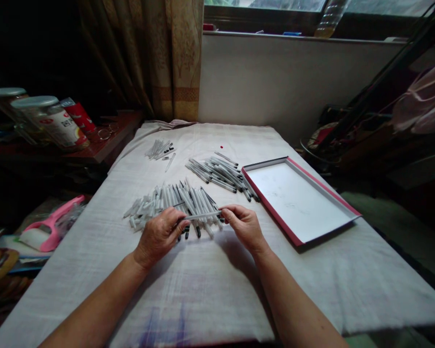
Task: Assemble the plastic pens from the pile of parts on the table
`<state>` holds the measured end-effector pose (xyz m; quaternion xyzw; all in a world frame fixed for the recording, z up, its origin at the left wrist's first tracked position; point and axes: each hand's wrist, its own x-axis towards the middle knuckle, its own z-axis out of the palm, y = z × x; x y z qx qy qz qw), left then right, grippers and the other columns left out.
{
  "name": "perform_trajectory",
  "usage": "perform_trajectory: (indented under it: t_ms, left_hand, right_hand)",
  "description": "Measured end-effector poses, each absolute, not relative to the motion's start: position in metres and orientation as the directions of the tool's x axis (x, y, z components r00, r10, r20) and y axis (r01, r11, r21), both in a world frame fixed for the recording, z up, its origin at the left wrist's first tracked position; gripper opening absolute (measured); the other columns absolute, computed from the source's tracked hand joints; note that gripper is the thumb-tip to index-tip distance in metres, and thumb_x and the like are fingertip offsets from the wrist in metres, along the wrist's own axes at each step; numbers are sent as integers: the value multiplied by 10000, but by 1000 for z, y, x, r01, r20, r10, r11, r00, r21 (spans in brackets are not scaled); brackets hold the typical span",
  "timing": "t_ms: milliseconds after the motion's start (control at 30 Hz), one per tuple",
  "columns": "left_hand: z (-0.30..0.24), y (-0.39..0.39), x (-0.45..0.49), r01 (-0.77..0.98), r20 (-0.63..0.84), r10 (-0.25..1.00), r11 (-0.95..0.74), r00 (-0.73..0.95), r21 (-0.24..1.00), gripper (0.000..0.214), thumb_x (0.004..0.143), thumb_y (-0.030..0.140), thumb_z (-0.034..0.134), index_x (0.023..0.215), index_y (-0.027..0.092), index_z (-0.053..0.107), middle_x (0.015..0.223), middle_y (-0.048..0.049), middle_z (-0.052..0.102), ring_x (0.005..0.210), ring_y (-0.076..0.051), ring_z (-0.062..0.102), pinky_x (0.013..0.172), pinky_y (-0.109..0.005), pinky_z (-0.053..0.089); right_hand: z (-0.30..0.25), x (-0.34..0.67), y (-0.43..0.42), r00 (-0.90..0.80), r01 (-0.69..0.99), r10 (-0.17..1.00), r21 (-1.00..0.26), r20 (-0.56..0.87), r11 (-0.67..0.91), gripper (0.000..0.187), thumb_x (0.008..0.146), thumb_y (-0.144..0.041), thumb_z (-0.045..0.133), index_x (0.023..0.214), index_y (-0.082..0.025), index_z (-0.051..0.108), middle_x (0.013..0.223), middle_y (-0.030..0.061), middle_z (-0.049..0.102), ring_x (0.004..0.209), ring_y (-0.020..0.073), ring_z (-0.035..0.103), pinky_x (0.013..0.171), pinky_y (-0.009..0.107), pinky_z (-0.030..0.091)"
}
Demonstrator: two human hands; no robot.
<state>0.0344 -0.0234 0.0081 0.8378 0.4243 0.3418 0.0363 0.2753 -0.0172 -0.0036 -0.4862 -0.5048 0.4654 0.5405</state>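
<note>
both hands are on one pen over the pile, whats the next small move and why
Probably let go with the left hand and carry the pen with the right hand to the tray. Both hands pinch its ends just above the near pile, and the open tray lies on the right hand's side. Whether the pen is finished cannot be told.

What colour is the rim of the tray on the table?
Red rim, white inside; seen in the head view.

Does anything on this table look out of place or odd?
A tiny red bit lies alone on the white cloth, and one loose white pen sits apart from the small far pile of pens. Nothing looks spilled or broken.
</note>
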Motion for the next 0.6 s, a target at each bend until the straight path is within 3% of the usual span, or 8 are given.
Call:
perform_trajectory:
  t_ms: [167, 367, 467, 600]
  left_hand:
    - [6, -18, 32, 707, 484, 746, -636, 458, 311, 394, 1018, 403, 378, 806, 200, 642, 714, -12, 656, 653, -134, 630, 602, -242, 448]
    - [-3, -19, 30, 692, 572, 688, -671, 447, 266, 257, 984, 433, 482, 1035, 201, 582, 757, 6, 678, 619, -130, 633, 561, -232, 458]
    - [-1, -20, 29, 698, 601, 656, -683, 456, 215, 192, 990, 354, 479, 980, 203, 597, 817, -14, 672, 704, -135, 653, 619, -228, 486]
    - [4, -21, 28, 718, 565, 684, -662, 460, 217, 279, 1002, 356, 437, 894, 211, 650, 809, -15, 659, 713, -128, 648, 629, -221, 479]
  right_hand:
    - [-4, 276, -18, 57, -12, 993, -995, 99, 100, 234, 709, -392, 760, 821, -191, 800, 636, 27, 700, 577, 148, 604, 566, 274, 512]
    - [-8, 275, -16, 66, -59, 997, -998, 25, 29, 246, 703, -395, 767, 830, -187, 797, 642, 24, 687, 588, 142, 588, 579, 273, 493]
    - [-7, 275, -16, 52, -68, 999, -998, -4, 0, 248, 693, -398, 778, 820, -185, 794, 647, 24, 684, 595, 142, 582, 584, 272, 487]
    - [-5, 274, -17, 49, -66, 999, -998, -11, -7, 248, 686, -392, 786, 825, -188, 793, 650, 22, 680, 606, 142, 574, 580, 261, 468]
